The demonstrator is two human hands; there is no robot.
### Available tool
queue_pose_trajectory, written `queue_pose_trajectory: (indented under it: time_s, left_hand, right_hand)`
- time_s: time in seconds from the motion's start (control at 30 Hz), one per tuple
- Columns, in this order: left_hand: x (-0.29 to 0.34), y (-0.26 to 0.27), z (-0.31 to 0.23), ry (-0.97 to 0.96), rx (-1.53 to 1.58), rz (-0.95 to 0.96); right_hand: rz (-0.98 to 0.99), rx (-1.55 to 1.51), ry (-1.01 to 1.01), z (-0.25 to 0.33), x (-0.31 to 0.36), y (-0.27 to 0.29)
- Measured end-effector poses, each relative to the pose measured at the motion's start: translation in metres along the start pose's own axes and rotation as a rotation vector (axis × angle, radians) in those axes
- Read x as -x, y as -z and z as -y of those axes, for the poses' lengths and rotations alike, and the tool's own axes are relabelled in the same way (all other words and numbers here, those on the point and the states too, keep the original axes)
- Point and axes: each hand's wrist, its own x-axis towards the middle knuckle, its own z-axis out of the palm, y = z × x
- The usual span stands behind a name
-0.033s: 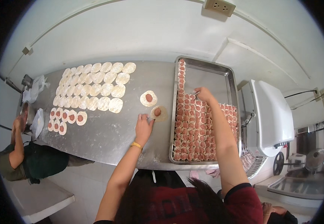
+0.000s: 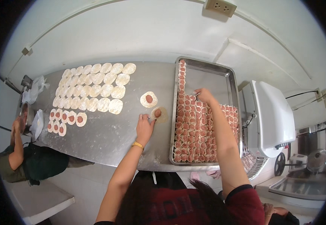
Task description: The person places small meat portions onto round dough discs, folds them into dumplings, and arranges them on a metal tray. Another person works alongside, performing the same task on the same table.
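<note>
Since basically nothing's been shifted from a moment ago, the tray (image 2: pixel 208 78) looks no fuller, with the left hand (image 2: pixel 144 128) angled in at a meat-topped wrapper (image 2: pixel 160 114) on the table (image 2: pixel 129 125), the right hand (image 2: pixel 205 95) stretched over packed dumplings (image 2: pixel 193 131), and whether either's fingers are pinched can't be told.

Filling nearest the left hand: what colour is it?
The filling is reddish-brown, showing best in the head view.

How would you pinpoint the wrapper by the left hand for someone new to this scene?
On the metal table, look just left of the large tray. The meat-topped wrapper there lies nearer the person than its neighbour, and only it has the left hand at its edge.
</note>
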Motion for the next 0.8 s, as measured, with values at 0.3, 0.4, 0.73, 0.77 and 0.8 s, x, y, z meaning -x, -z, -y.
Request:
queue_pose_trajectory:
  time_s: [0.3,0.4,0.73,0.77,0.8]
  left_hand:
    - [-0.011,-0.001,-0.006,0.136,-0.025,0.078]
    - [0.006,0.011,0.005,0.13,-0.005,0.09]
    - [0.078,0.04,0.046,0.287,0.456,-0.015]
    - [0.083,0.039,0.052,0.375,0.579,-0.049]
    - [0.087,0.04,0.059,0.414,0.631,-0.04]
  right_hand:
    - [0.079,0.009,0.022,0.019,-0.011,-0.008]
    - [0.12,-0.015,0.026,0.023,-0.013,-0.009]
    - [-0.19,-0.029,0.086,0.024,-0.007,-0.012]
    - [-0.319,-0.043,0.181,0.031,-0.002,-0.013]
    - [-0.419,-0.041,0.201,0.041,0.004,-0.013]
